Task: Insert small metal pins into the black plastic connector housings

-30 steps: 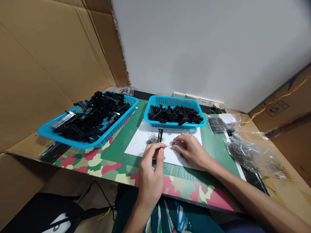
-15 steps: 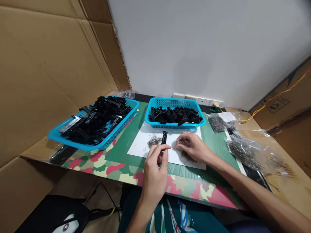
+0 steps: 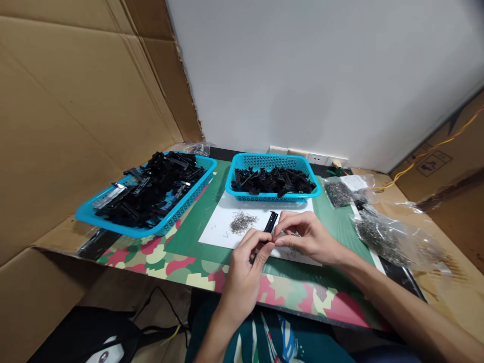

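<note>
A slim black plastic part [image 3: 271, 222] is pinched in my left hand [image 3: 247, 257], pointing away from me and tilted slightly right. My right hand [image 3: 304, 234] meets it there, thumb and forefinger pressed together at the part's side by my left fingertips. Whatever those right fingers hold is too small or hidden to make out. Both hands are over a white paper sheet [image 3: 214, 234]. Left of them lies a pile of tiny metal springs or pins [image 3: 242, 223]; a second pile [image 3: 295, 241] is partly covered by my right hand.
Two blue baskets, one at the left [image 3: 81, 214] and one at the back [image 3: 273, 197], hold heaped black plastic parts. Clear bags of small metal pieces, one farther back [image 3: 338, 193] and one nearer [image 3: 380, 239], lie on the right. Cardboard [image 3: 75, 91] walls the left side.
My right hand has moved from beside the black part to touch it, and the thin metal piece in its fingers is now hidden. The left hand has shifted the part right and tilted it.
</note>
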